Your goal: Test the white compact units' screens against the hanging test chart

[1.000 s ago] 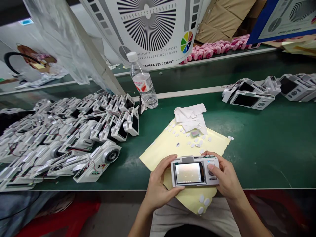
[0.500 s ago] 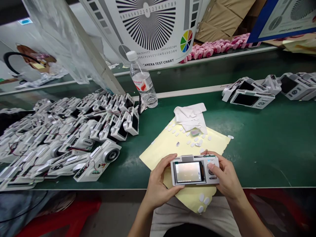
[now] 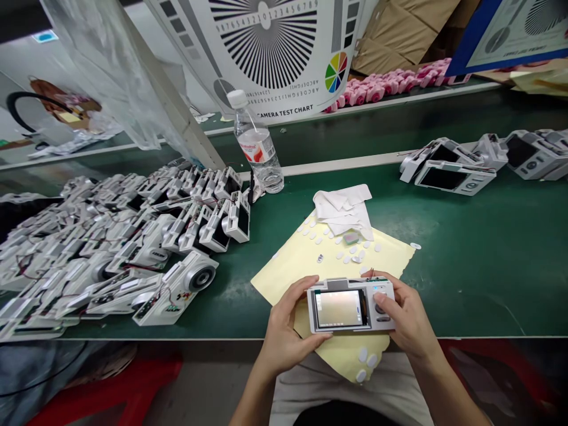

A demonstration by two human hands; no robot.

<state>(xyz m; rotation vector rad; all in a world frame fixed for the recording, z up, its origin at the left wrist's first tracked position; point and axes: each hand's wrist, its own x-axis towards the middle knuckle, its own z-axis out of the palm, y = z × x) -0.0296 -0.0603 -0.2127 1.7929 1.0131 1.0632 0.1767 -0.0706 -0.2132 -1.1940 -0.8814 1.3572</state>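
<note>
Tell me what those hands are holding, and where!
A white, boxy camera with a lit screen: left hand grips its left end, right hand its right end.

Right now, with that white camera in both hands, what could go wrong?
The thin wires on top of the camera might snag on the right hand close by. The yellow paper overhangs the front edge of the green table, so a bump could knock off the white ovals lying there.

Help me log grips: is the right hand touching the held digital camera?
Touching: the head view shows the right hand gripping the digital camera, thumb on its back.
</note>
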